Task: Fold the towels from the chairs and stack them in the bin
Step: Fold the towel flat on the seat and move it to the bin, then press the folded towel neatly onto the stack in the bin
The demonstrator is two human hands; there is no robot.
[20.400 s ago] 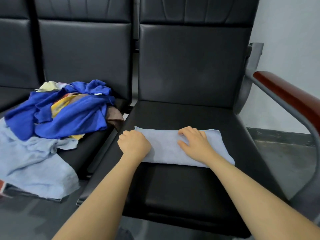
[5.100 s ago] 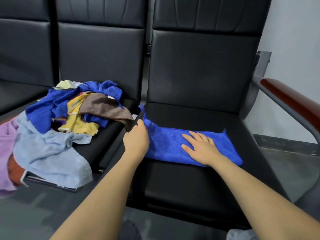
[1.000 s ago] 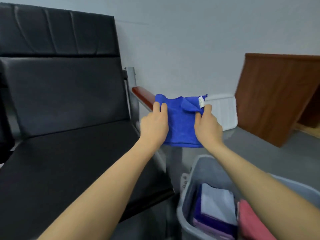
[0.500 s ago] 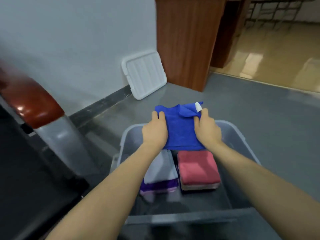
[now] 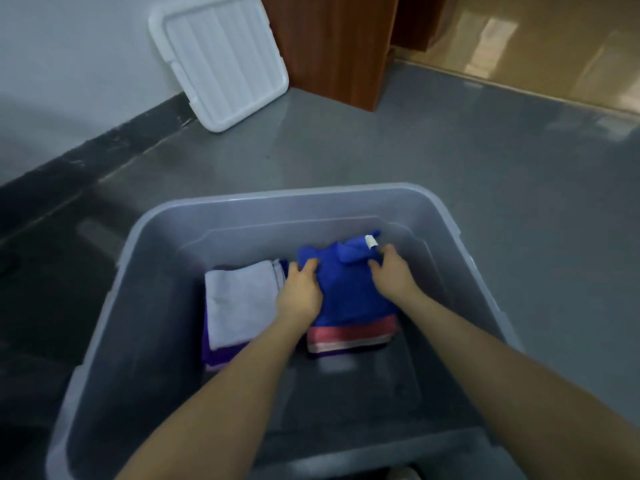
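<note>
Towels are sitting in two stacks inside the bin (image 5: pixel 138 244): the left stack (image 5: pixel 239 299) topped pale grey, the right stack (image 5: pixel 349 336) showing pink. Left hand (image 5: pixel 299 294) and right hand (image 5: pixel 393 277) are gripping the blue towel's (image 5: pixel 346 289) side edges atop the right stack. It appears light and limp, best handled by both edges.

The near wall of the grey bin (image 5: pixel 156 393) was cut off by the bottom edge, and its near corners were blurred. Most of the pink towel (image 5: pixel 349 334) was covered by the blue towel (image 5: pixel 349 289); only its front folds were seen. The fingertips of the left hand (image 5: pixel 299 296) and the right hand (image 5: pixel 393 275) were partly hidden in the cloth. The purple towels (image 5: pixel 216 355) were largely hidden under the pale one (image 5: pixel 239 299). The print on the white tag (image 5: pixel 372 242) was too small to be read.
</note>
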